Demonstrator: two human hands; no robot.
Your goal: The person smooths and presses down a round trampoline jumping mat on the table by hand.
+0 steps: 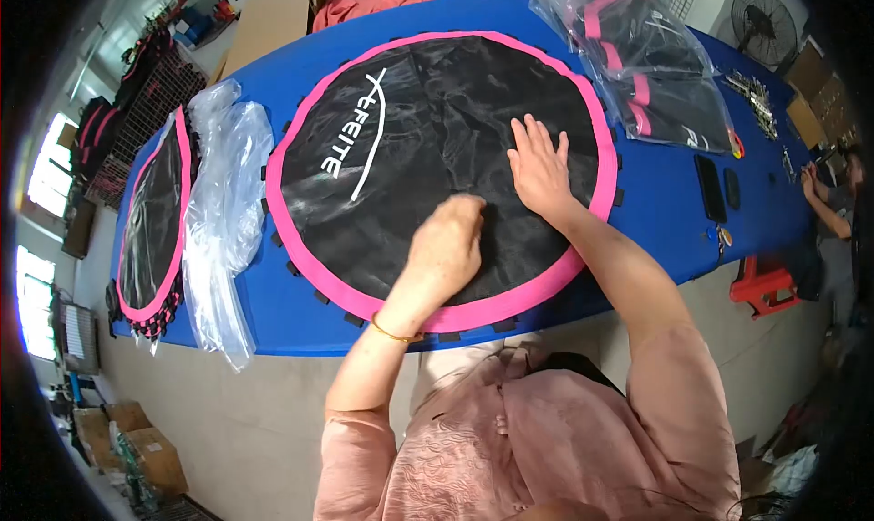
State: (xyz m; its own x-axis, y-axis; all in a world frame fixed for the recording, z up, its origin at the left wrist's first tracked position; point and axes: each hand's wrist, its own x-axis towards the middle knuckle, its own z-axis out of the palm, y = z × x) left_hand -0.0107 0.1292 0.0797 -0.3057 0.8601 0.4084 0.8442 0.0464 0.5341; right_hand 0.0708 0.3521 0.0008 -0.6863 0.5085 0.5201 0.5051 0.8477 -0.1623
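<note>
Head view shows me the round mat (391, 239) flat on the table (282, 313), under both hands. The right hand (542, 170) spreads open beside its right rim (604, 157); the left hand (446, 248) curls nearer the body (grip hidden, can't tell).

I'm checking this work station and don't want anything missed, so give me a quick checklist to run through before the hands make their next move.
1. Round mat spread open: ok, lying out on the blue table.
2. White lettering facing up: ok.
3. Mat surface smooth: not ok, creases show across the black fabric.
4. Right hand free: ok, spread on the mat with nothing in it.
5. Left hand free: cannot tell, it is curled and its palm hidden.
6. Phone clear of the mat: ok, apart at its right.
</note>
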